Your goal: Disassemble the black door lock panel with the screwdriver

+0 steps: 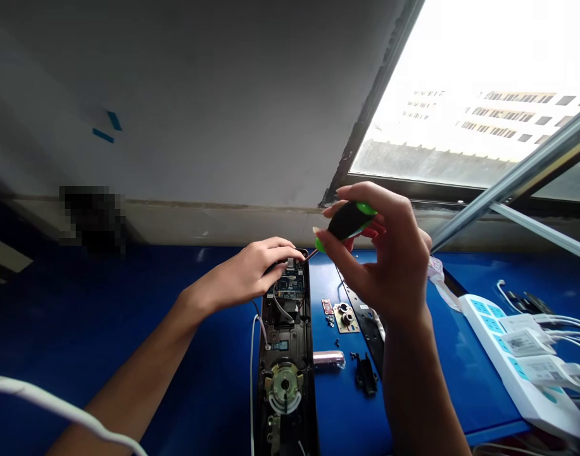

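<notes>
A screwdriver (351, 221) with a black and green handle is gripped in my right hand (389, 253). Its shaft slants down to the left, toward the upper right corner of a long black device casing (311, 380). My left hand (252, 269) reaches over the far end of the casing with its fingers stretched out, the fingertips close to the screwdriver's tip. Beneath those fingers lies a circuit board (292, 288), partly covered. Nearer to me inside the casing sits a round metal part (284, 385). Whether the tip sits on a screw is too small to tell.
Right of the casing on the blue tabletop (347, 418) lie a small red board (327, 307), a tan board (347, 318), a pink cylinder (330, 360) and a black plastic piece (365, 373). A white power strip (494, 354) with plugs stands farther right. A white cable (57, 408) crosses the lower left.
</notes>
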A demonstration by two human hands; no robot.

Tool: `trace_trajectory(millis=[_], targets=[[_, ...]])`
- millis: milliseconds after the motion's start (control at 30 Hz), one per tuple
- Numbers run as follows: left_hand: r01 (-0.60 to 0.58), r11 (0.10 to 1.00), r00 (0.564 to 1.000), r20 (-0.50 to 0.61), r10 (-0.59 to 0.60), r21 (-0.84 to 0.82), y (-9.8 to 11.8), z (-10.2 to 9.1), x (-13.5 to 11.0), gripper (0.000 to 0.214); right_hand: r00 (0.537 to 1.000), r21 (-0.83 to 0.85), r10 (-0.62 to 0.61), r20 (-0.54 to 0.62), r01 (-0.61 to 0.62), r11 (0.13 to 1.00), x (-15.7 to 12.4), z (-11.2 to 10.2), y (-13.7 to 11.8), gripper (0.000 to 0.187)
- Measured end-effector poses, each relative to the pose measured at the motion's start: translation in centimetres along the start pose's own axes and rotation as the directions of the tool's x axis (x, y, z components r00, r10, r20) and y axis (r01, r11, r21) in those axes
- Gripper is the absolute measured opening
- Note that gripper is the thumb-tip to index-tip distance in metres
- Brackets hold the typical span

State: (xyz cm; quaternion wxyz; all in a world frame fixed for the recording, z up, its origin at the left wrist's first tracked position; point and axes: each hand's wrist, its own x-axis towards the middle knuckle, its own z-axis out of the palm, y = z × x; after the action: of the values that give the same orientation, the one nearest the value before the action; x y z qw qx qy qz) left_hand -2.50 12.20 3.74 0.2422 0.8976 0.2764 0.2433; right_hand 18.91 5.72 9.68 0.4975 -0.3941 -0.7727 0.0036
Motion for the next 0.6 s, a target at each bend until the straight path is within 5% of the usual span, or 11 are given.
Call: trace_trajectory(millis=[233,400,600], targets=[[-0.019,1.0,0.999,-0.025,0.019,0.021,-0.11,-0.1,0.08,0.038,0.989,-0.18,-0.07,-0.132,0.045,0.983,-0.01,0.45,-0.29,0.027],[-0.032,0.999,0.999,-0.034,0.032,0.012,-0.13,-0.21,0.14,0.037,0.999,-0.106,-0.04,-0.027,0.037,0.994,0.11,-0.06,-0.43,0.016],[-0.036,0.999,0.999,-0.04,0.036,0.007,-0.25,-0.26,0.04,0.035,0.998,-0.067,-0.058,0.017,0.059,0.996,-0.06,-0.32,-0.06,0.03]])
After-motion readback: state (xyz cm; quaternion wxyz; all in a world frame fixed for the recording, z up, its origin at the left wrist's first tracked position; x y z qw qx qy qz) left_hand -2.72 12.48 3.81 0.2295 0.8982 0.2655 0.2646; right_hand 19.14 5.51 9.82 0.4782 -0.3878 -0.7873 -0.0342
